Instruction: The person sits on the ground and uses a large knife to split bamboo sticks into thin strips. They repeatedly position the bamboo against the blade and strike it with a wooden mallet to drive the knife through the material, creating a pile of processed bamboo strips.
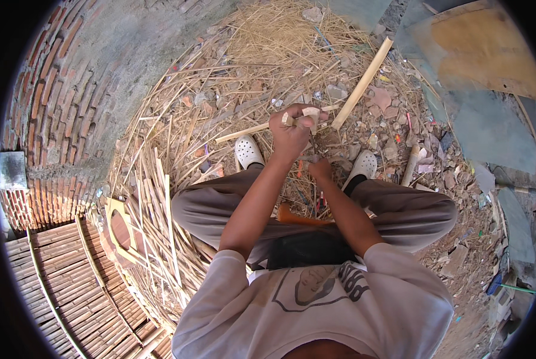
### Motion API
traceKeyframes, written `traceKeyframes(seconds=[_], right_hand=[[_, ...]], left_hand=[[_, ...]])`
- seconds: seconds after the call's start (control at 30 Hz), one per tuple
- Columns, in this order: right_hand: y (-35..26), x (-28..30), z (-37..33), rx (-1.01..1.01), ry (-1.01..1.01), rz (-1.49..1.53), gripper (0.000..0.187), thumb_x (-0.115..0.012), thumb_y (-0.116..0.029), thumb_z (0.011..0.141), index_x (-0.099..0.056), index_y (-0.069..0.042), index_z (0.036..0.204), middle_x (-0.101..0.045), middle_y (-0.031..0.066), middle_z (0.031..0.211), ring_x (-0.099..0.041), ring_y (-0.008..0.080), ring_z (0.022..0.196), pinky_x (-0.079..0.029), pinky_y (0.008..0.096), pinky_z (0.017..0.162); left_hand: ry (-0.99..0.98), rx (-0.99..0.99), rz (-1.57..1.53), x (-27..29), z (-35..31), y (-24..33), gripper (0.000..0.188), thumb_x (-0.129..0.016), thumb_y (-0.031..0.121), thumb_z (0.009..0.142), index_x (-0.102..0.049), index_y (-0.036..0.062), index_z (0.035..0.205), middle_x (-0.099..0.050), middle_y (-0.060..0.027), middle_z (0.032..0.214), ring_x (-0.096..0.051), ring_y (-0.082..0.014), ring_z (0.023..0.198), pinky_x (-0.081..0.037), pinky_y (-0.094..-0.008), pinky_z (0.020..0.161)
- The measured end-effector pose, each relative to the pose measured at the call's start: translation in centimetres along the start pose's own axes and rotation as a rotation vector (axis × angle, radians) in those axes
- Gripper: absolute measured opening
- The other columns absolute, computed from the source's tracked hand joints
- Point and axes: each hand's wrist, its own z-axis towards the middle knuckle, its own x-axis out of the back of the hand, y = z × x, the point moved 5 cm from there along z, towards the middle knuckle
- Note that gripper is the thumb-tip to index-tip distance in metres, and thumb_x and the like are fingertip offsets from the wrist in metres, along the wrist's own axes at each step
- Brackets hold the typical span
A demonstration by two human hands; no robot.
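Note:
My left hand is raised between my shoes, its fingers wrapped round pale split bamboo pieces whose cut ends show at the top of the fist. Just below and to the right, my right hand is closed. What it grips is too small and dark to make out. A long thin bamboo strip lies to the left behind my left hand. Farther off to the right, a wide split bamboo length slants away. An orange-brown curved object is on the ground between my legs.
Bamboo strips are heaped at my left, beside a yellow frame-like piece. A brick wall rises at far left, above a bamboo slat platform. Rubble covers the ground. Grey sheets lean at right.

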Motion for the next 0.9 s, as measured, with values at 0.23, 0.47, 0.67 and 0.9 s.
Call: traceKeyframes(seconds=[0.23,0.47,0.67,0.9], right_hand=[[-5.2,6.2,-1.1,0.372,0.297,-0.006,0.039,-0.068,-0.022,0.077,-0.060,0.008,0.101,-0.066,0.0237,0.084,-0.066,0.0408,0.077,-0.052,0.0492,0.068],[-1.0,2.7,1.2,0.289,0.203,-0.103,0.037,-0.068,-0.022,0.079,-0.061,0.006,0.103,-0.067,0.0220,0.086,-0.067,0.0376,0.079,-0.052,0.0483,0.067],[8.3,-1.7,3.8,-0.127,-0.061,-0.111,0.033,-0.069,-0.024,0.081,-0.068,0.002,0.101,-0.069,0.0214,0.100,-0.067,0.0378,0.093,-0.053,0.0477,0.080],[8.3,-1.6,4.1,-0.055,-0.086,-0.095,0.033,-0.063,-0.016,0.082,-0.058,0.009,0.103,-0.065,0.0215,0.089,-0.066,0.0302,0.068,-0.053,0.0445,0.061]], left_hand=[[0.528,-0.212,0.045,4.8,8.7,12.6,0.085,-0.042,0.074,0.087,-0.054,-0.0099,0.091,-0.066,-0.0256,0.083,-0.069,-0.0300,0.073,-0.059,-0.0397,0.060],[0.499,-0.253,0.191,7.3,10.5,6.3,0.099,-0.045,0.078,0.082,-0.037,-0.0084,0.130,-0.055,-0.0253,0.114,-0.059,-0.0363,0.107,-0.052,-0.0458,0.091],[0.451,-0.115,-0.075,7.4,4.2,-3.0,0.113,-0.085,0.052,0.067,-0.022,0.0009,0.146,-0.037,-0.0180,0.144,-0.040,-0.0313,0.133,-0.038,-0.0431,0.108],[0.220,0.163,-0.094,4.9,6.3,-5.7,0.055,-0.077,0.000,0.079,-0.047,-0.0021,0.125,-0.063,-0.0152,0.114,-0.062,-0.0192,0.104,-0.053,-0.0293,0.088]])
